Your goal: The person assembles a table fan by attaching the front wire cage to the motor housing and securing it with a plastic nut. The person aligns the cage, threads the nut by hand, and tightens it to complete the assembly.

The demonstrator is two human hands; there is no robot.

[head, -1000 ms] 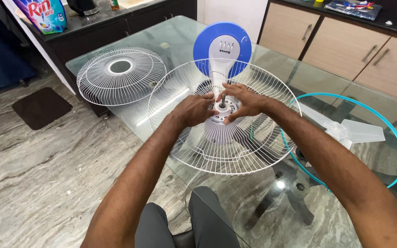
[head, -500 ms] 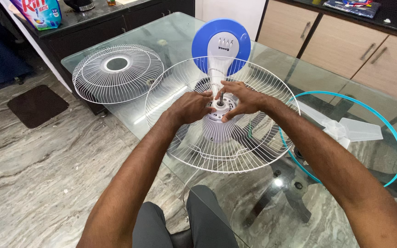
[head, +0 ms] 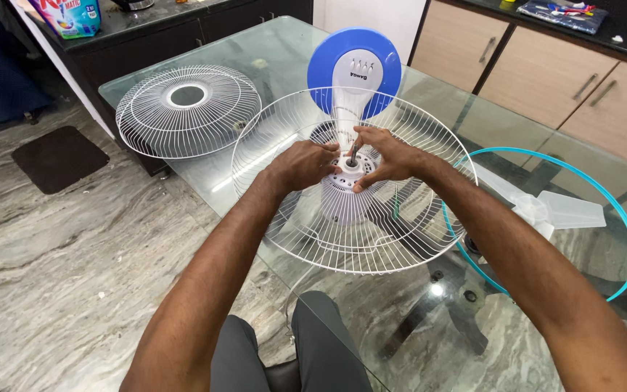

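A table fan lies on its back on the glass table [head: 270,65], its blue and white base [head: 355,65] pointing away from me. The white wire rear guard [head: 292,218] sits around the white motor housing [head: 342,199], with the metal shaft [head: 352,152] sticking up at its centre. My left hand [head: 300,165] and my right hand [head: 386,156] both grip the round white plastic nut [head: 348,168] around the shaft, fingers curled on its rim from either side.
A second white wire guard [head: 183,109] lies at the table's left end. A teal plastic ring [head: 622,218] and clear fan blades [head: 553,210] lie on the right. Beige cabinets [head: 546,72] stand behind, a dark counter [head: 146,29] at the back left. My knees [head: 292,348] are below the table edge.
Both hands stay on the nut at the guard's centre, fingers shifting slightly around it. The view has moved a little; nothing else has moved.
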